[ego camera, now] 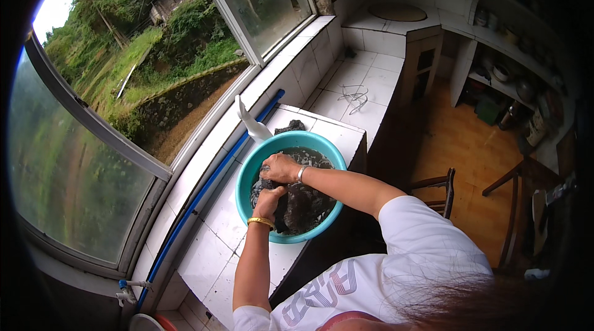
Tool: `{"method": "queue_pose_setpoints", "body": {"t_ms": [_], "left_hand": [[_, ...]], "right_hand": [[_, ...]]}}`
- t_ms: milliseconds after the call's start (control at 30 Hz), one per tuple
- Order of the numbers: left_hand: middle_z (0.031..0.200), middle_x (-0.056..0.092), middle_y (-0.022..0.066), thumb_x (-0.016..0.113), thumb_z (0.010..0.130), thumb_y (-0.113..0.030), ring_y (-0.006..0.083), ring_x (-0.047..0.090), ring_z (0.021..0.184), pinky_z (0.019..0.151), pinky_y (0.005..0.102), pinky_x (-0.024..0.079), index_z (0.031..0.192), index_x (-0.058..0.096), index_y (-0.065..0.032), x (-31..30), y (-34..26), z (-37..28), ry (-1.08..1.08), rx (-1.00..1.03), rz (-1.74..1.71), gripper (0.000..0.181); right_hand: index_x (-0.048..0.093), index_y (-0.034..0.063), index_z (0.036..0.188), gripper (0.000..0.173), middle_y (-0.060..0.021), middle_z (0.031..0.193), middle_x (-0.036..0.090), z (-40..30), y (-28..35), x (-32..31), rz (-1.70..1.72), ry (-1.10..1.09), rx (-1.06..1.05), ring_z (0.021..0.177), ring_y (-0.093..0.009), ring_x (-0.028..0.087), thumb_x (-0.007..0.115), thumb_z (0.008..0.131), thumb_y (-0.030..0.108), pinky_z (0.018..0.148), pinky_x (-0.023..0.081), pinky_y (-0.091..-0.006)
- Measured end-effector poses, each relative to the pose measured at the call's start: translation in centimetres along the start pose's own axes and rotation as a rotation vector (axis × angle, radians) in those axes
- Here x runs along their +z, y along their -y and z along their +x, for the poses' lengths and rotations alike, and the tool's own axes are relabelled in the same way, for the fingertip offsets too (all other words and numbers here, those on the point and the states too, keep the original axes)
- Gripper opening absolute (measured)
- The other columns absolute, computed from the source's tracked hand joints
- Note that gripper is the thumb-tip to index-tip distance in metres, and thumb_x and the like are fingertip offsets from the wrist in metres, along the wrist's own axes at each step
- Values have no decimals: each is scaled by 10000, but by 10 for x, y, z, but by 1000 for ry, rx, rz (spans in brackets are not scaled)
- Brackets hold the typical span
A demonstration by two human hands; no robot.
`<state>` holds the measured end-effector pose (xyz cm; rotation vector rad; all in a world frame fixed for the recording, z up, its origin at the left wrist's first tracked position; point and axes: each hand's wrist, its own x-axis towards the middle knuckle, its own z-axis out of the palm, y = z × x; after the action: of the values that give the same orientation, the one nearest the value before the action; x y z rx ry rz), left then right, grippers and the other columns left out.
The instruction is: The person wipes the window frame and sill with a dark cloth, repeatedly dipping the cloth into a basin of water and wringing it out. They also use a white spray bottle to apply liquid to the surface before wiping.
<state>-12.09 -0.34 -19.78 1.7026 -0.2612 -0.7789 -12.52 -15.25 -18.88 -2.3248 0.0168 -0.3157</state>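
A round turquoise plastic basin (340,212) stands on the white tiled counter, holding murky grey water with suds and a dark, soaked cloth-like mass (301,208). My left hand (268,202), with a gold-coloured bangle at the wrist, is at the basin's near left side, closed on part of the dark material. Above it, my right hand (280,167), with a silver-coloured bracelet, grips the same material. Both hands are close together over the water. Just behind the basin lies a dark, crumpled scouring pad or cloth (294,126).
A white curved plastic handle (253,122) stands between basin and window. A blue pipe (204,196) runs along the wall to a tap (126,291). Bent wire (355,97) lies on the lower counter. A wooden chair (445,194) is on the right.
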Motion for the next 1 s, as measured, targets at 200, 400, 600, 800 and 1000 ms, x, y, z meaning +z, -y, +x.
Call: {"method": "queue_pose_setpoints", "body": {"t_ms": [200, 400, 600, 800, 1000], "left_hand": [[899, 654, 292, 728, 765, -324, 400, 660, 831, 654, 453, 523, 1255, 411, 137, 24, 1, -5, -308, 233, 1061, 744], [878, 661, 267, 703, 793, -314, 416, 653, 764, 651, 474, 521, 1325, 346, 72, 34, -13, -23, -360, 434, 1130, 748], [785, 658, 110, 663, 868, -303, 233, 641, 709, 646, 327, 485, 984, 587, 30, -28, 3, 5, -211, 258, 140, 360], [647, 511, 10, 499, 913, -475, 123, 453, 495, 433, 237, 336, 818, 547, -120, -17, -33, -23, 176, -106, -365, 371], [617, 476, 4, 529, 887, -319, 113, 426, 489, 433, 247, 319, 888, 541, -101, -22, -37, -34, 289, -138, -389, 218]], "right_hand": [[707, 0, 863, 386, -225, 942, 684, -2, -3, 0, -196, 95, 178, 925, -363, 662, 606, 801, 368, 816, 524, -447], [636, -35, 1007, 451, -250, 1002, 657, -2, -8, -6, -112, 78, 107, 966, -372, 638, 604, 831, 379, 830, 508, -435], [387, 35, 1391, 720, -209, 1400, 369, -29, 13, -29, 164, 125, -313, 1266, -382, 410, 611, 722, 177, 1068, 361, -415], [433, 231, 1346, 671, -102, 1355, 393, -47, 14, -19, -358, -193, -634, 1224, -316, 379, 707, 741, 136, 1102, 247, -522], [575, 136, 1079, 286, -60, 891, 576, -28, 15, -23, -350, -263, -783, 855, -249, 624, 617, 797, 151, 750, 513, -397]]}}
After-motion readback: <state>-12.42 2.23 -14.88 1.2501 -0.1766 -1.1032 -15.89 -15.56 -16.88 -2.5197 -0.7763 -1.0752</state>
